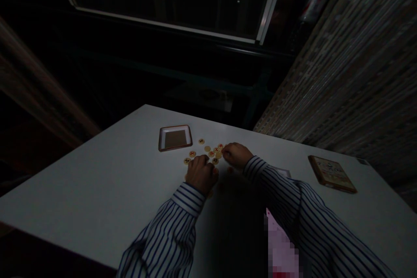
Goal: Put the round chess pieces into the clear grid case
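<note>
Round, pale wooden Chinese chess pieces [211, 154] with red or dark characters lie loosely spread on the white table [130, 173]. My left hand [200, 174] is over the near side of the spread, its fingers curled down and together among the pieces. Across from it, my right hand [238, 155] touches the right edge of the spread with bent, closed fingers. Whatever is under either set of fingertips is hidden. A few more pieces sit in shadow between my forearms, such as a dim piece [230, 170].
A shallow open tray [159, 139] with a brown border stands left of the pieces. On the right lies a box lid with a printed picture [334, 174]. A pale flat item [282, 172] is partly behind my right sleeve. A bead curtain [325, 74] hangs beyond the right table edge.
</note>
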A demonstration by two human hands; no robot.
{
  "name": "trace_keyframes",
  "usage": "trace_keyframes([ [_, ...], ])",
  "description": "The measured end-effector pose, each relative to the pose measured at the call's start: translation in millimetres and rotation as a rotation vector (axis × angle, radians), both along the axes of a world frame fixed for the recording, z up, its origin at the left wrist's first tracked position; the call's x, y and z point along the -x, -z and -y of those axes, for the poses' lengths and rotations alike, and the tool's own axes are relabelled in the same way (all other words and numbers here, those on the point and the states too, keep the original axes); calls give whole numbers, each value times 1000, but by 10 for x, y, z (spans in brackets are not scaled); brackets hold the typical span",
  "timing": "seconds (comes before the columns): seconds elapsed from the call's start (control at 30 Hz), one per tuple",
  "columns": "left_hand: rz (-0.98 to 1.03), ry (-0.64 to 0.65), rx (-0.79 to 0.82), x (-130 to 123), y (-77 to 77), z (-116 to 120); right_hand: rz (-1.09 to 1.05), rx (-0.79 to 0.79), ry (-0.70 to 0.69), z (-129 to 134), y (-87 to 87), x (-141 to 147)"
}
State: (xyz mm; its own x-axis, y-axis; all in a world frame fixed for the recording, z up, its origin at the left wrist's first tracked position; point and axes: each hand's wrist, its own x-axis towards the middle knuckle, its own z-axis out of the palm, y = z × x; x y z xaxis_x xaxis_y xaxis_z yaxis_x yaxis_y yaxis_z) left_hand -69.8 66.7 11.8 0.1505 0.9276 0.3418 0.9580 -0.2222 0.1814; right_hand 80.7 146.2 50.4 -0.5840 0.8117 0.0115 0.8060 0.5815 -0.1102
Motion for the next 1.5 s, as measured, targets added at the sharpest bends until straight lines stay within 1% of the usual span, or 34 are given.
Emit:
trace_keyframes([
  [0.13, 15, 5, 10, 0, -7, 6, 115, -26, -83, -4, -12, 69],
  [0.3, 51, 18, -3, 30, -19, 13, 171, -95, -204, -14, -11, 105],
  [0.47, 79, 14, 1, 80, -65, 19, 203, -139, -291, -17, -1, 108],
  [0.63, 133, -12, -14, 101, -104, 14, 225, -158, -318, -33, 20, 80],
  [0.77, 178, -41, -31, 103, -127, 2, 187, -175, -333, -52, 56, 72],
  [1.0, 237, -48, -84, 113, -94, -35, 137, -117, -307, -45, 60, 99],
  [1.1, 253, -55, -93, 111, -80, -46, 23, -58, -274, -66, 98, 78],
  [1.2, 273, -50, -114, 109, -53, -65, -193, 46, -215, -103, 154, 42],
  [1.37, 313, -20, -144, 99, -7, -100, -599, 362, -50, -142, 185, 9],
  [1.5, 343, 18, -158, 77, -1, -107, -850, 641, 11, -144, 136, 3],
])
